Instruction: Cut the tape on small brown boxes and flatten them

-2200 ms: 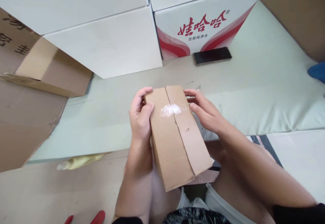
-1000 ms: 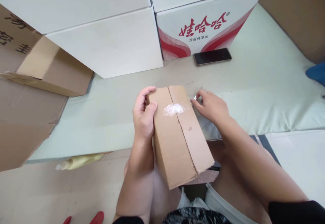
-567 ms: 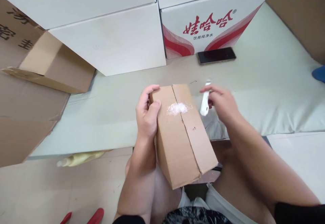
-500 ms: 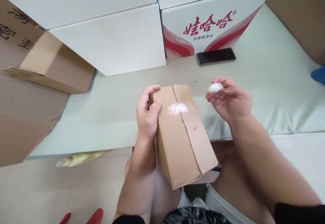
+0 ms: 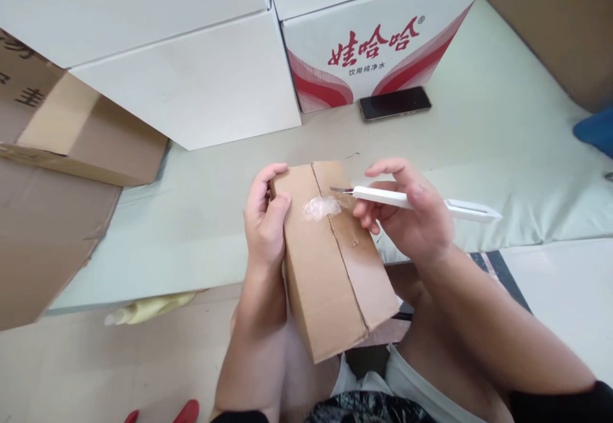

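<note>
A small brown cardboard box [image 5: 330,269] rests on my lap, its top flaps closed along a centre seam with a crumpled patch of clear tape [image 5: 320,207] near the far end. My left hand [image 5: 263,222] grips the box's far left corner, thumb on top. My right hand [image 5: 407,215] is closed round a white utility knife [image 5: 421,200], held level. Its short blade points left and hovers just above the box top, right beside the tape patch.
A pale green mat [image 5: 502,148] lies ahead with a black phone [image 5: 395,103] on it. Behind stand a white carton [image 5: 191,84] and a red-printed white carton [image 5: 378,46]. Brown cardboard boxes [image 5: 52,174] sit left. A blue object [image 5: 596,130] is at the right edge.
My right hand left the box, picked a white knife off the mat, turned it round and brought its blade over the box top. My left hand kept its grip.
</note>
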Motion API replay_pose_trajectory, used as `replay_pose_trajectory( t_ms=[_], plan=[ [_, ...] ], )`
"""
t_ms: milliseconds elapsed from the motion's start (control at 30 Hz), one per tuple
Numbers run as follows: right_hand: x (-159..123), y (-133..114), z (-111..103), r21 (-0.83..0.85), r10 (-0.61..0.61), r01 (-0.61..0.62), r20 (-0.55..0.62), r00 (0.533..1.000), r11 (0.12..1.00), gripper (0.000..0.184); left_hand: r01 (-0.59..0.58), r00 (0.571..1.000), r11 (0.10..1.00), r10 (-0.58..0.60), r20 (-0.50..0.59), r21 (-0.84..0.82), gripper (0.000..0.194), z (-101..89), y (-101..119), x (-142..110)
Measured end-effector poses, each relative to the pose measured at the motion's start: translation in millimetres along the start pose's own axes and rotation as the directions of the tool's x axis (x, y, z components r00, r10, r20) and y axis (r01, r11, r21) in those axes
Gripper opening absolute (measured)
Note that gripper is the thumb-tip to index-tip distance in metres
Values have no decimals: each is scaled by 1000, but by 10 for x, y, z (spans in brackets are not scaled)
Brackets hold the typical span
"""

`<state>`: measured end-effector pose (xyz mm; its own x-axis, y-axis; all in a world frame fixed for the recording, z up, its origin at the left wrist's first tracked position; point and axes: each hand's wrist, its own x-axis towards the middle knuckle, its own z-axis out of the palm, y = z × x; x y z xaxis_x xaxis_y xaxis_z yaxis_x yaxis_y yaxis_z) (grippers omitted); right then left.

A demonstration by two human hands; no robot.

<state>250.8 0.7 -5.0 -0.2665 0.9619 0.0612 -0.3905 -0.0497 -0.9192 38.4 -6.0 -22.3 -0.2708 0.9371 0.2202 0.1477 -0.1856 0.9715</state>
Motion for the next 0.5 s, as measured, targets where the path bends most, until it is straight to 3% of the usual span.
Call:
replay_pose_trajectory(
  t_ms=[167, 267, 500],
  plan=[
    [-14, 24, -18, -23, -95, 96, 11, 995, 995, 43, 4, 1000, 1000, -4, -2, -7, 34, 5, 11, 11],
    [-60, 27, 0, -148, -164, 173, 72, 984, 974, 26, 21, 1000, 1000, -21, 5, -8, 32, 1, 20, 8],
    [-126, 4, 135, -228, -38, 37, 1, 999, 973, 14, -16, 1000, 1000, 16, -2, -4, 33, 8, 6, 1]
  ],
)
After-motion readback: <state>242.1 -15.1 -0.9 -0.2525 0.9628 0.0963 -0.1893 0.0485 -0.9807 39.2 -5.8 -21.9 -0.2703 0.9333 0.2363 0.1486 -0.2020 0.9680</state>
